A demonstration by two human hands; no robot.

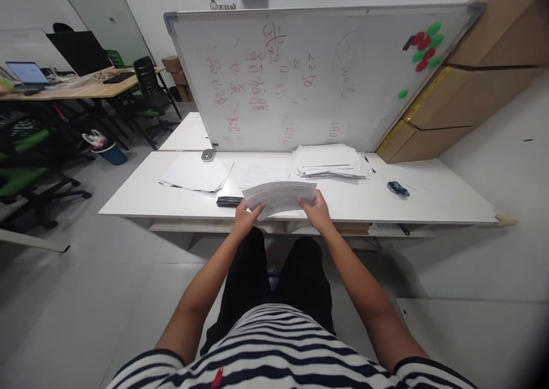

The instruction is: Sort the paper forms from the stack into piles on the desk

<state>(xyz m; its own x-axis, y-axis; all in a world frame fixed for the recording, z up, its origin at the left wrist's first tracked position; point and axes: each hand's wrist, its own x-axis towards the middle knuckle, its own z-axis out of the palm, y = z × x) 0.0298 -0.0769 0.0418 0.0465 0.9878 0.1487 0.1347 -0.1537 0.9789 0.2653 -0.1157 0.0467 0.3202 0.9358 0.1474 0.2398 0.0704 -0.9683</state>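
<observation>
A sheet of paper [278, 197] with faint print is held up over the front edge of the white table, slightly bowed. My left hand [246, 217] grips its left side, thumb on top and fingers underneath. On the right side, my right hand [316, 210] pinches it the same way. Just left of the paper lies a black stapler-like object [229, 201], partly covered by the sheet. Behind it are a few loose sheets [266, 173], a small spread of paper [195, 174] to the left, and a thick paper stack [328, 160] to the right.
A whiteboard [274, 91] with red writing and magnets stands along the back of the table [141, 197]. Cardboard boxes [446, 97] are piled at the right. A computer mouse [207, 155] sits at back left, and a dark blue object [398, 189] lies at right.
</observation>
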